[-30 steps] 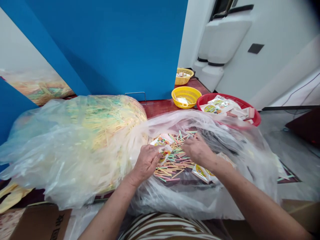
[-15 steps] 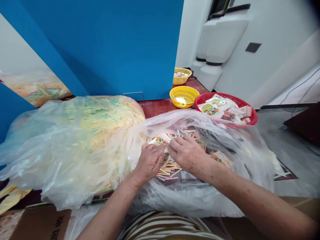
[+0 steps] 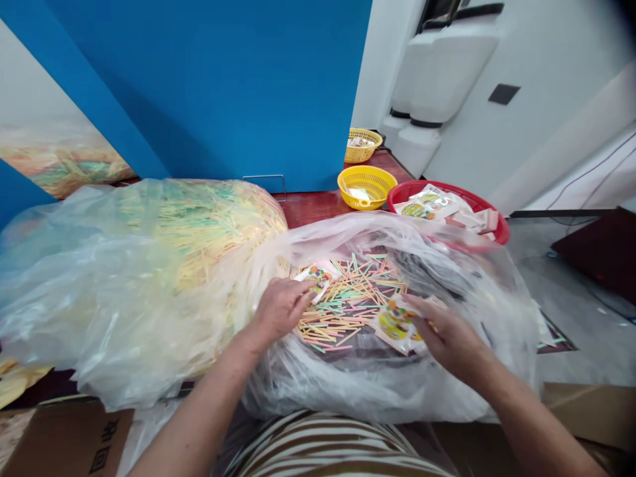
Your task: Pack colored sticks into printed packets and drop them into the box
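Many short pastel sticks (image 3: 342,311), yellow, pink and green, lie loose inside an open clear plastic bag (image 3: 342,232). My left hand (image 3: 281,308) is at the left of the pile, its thumb and fingers closed at the lower edge of a small printed packet (image 3: 320,275). On the right, my right hand (image 3: 452,341) pinches another printed packet (image 3: 395,324) just over the near side of the sticks. Part of that packet is hidden by my right fingers.
A big clear bag (image 3: 213,232) stuffed with long pastel strands sits to the left. Behind the sticks stand a red basket (image 3: 501,233) of packets and two yellow baskets (image 3: 380,179). A blue panel (image 3: 223,93) rises at the back, and a cardboard box (image 3: 64,437) is low on the left.
My hands, close together over the sticks earlier, have moved apart. The right has come right and nearer me, now with a packet in its fingers; the left has shifted slightly left.
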{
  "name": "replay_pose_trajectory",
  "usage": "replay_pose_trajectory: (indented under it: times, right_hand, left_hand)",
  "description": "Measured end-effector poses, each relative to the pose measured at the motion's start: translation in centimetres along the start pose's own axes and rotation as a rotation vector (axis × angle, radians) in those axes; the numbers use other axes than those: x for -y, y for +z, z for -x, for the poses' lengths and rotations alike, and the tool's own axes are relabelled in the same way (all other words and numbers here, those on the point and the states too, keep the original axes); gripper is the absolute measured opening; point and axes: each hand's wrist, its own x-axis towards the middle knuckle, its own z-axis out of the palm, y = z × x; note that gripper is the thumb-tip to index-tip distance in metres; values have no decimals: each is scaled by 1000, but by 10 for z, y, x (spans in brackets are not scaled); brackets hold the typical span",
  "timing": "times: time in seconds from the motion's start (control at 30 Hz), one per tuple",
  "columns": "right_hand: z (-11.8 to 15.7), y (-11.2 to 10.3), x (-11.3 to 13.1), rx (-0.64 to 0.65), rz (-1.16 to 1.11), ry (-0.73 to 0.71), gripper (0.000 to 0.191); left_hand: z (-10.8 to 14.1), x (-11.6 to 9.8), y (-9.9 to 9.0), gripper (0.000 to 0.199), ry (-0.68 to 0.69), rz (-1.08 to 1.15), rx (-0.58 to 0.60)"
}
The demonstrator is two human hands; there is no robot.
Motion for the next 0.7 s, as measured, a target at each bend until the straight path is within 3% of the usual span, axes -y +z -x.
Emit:
replay_pose_trajectory:
  times: [0.1, 0.17, 0.23, 0.33, 0.4, 0.53, 0.7]
  right_hand:
    - [3, -6, -18, 61, 262, 136, 29]
    - [-18, -5, -10, 120, 270, 72, 28]
    - [-51, 4, 1, 272, 233, -71, 26]
    - [-94, 27, 10, 493, 245, -155, 27]
    - [-108, 42, 11, 581, 242, -168, 36]
    - [-103, 56, 13, 547, 271, -237, 26]
    - [-101, 44, -1, 621, 290, -191, 24]
  left_hand:
    - [-5, 15, -1, 24, -1, -145, 176]
    - [-12, 15, 2, 21, 12, -230, 283]
    - [-18, 11, 7, 23, -25, -291, 334]
    - [-19, 10, 14, 27, -81, -318, 339]
    - [-16, 13, 16, 27, -75, -312, 319]
    - [-8, 18, 19, 25, -42, -287, 268]
    - [-5, 19, 21, 25, -47, -278, 267]
